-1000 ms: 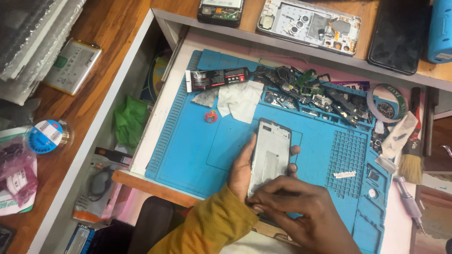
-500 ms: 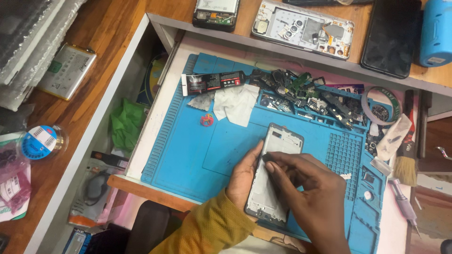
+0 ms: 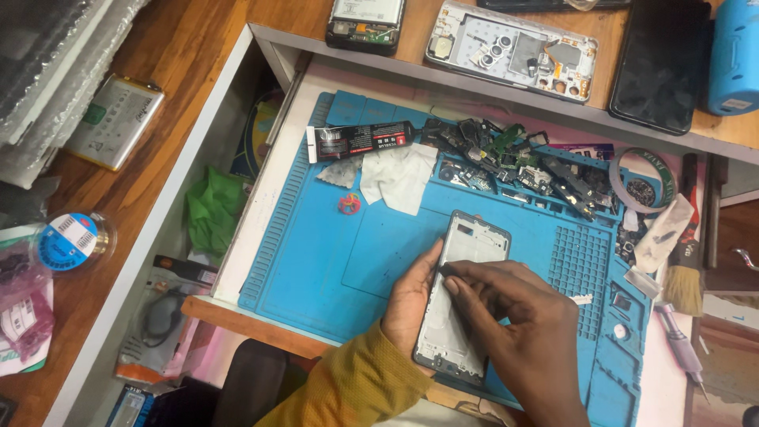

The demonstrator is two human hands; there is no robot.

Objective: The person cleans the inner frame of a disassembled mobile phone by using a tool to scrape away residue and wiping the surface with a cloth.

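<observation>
Since the earlier frame, the right hand (image 3: 518, 332) has been slid up the grey rectangular phone frame (image 3: 462, 296), gripped over the blue silicone mat (image 3: 332, 261) by left fingers (image 3: 419, 277), right fingertips (image 3: 452, 273) pinched at its left edge; steady, light pressure is advised.

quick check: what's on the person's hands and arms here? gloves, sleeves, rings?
Both hands are bare: no gloves, rings or watch visible. The left hand comes out of a mustard-yellow long sleeve with a soft, creased cuff at the wrist. The right hand shows no sleeve up to the frame edge.
</observation>
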